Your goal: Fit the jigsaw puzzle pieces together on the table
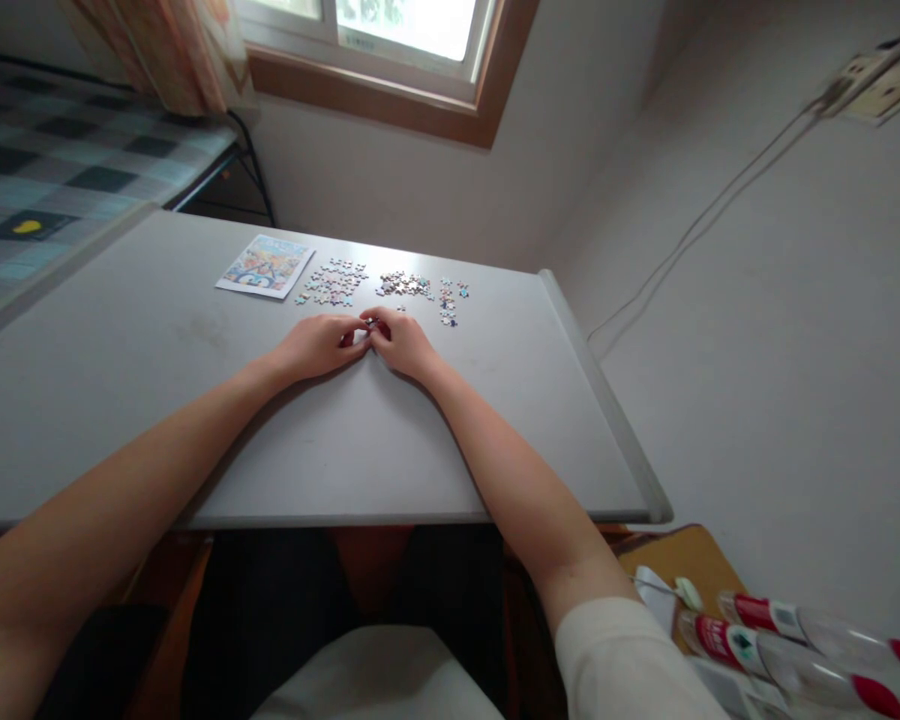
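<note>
My left hand (322, 345) and my right hand (403, 343) meet over the middle of the table, fingertips pinched together. Between them is a small dark jigsaw piece (371, 322), mostly covered by the fingers. Just beyond lies a heap of loose jigsaw pieces (405, 284). To its left, more pieces (334, 282) are spread out in a loose patch. A narrow column of pieces (448, 303) lies to the right. The printed picture card (266, 266), with colourful cartoon figures, rests flat at the far left of the pieces.
The grey table (330, 450) has raised side edges and meets the wall beneath a window (405, 40). A bed with a checked cover (82, 150) stands at the left. Plastic bottles (765, 640) lie at the lower right. A cable (690, 235) hangs along the right wall.
</note>
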`<state>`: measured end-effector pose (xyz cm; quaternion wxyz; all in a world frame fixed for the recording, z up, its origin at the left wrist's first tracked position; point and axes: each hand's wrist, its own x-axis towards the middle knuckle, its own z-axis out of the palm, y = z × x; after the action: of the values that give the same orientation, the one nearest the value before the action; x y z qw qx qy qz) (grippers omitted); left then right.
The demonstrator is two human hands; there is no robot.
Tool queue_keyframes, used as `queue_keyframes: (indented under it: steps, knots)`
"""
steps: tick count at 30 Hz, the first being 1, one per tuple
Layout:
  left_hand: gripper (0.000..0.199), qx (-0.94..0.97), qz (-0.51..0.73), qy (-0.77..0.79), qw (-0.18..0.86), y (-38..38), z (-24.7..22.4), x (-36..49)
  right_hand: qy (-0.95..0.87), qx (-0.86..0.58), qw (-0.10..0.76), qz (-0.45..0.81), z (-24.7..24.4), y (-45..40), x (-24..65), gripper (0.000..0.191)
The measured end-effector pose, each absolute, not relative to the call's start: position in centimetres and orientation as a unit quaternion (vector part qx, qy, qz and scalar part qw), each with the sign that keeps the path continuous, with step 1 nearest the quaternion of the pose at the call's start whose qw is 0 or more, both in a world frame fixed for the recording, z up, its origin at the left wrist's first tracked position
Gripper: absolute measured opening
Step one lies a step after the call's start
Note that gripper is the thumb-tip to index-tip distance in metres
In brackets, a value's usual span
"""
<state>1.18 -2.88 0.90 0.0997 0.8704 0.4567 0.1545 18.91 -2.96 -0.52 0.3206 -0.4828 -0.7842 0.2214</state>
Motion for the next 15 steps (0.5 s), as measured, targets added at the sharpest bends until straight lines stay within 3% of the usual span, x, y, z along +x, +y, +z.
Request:
queue_keyframes:
  steps: [15]
  knots:
    - [0.037, 0.872, 0.161, 0.451, 0.101, -2.71, 0.66, 1.01, -0.785, -0.480, 0.321, 0.223, -0.72, -2.78, 18.89, 0.033]
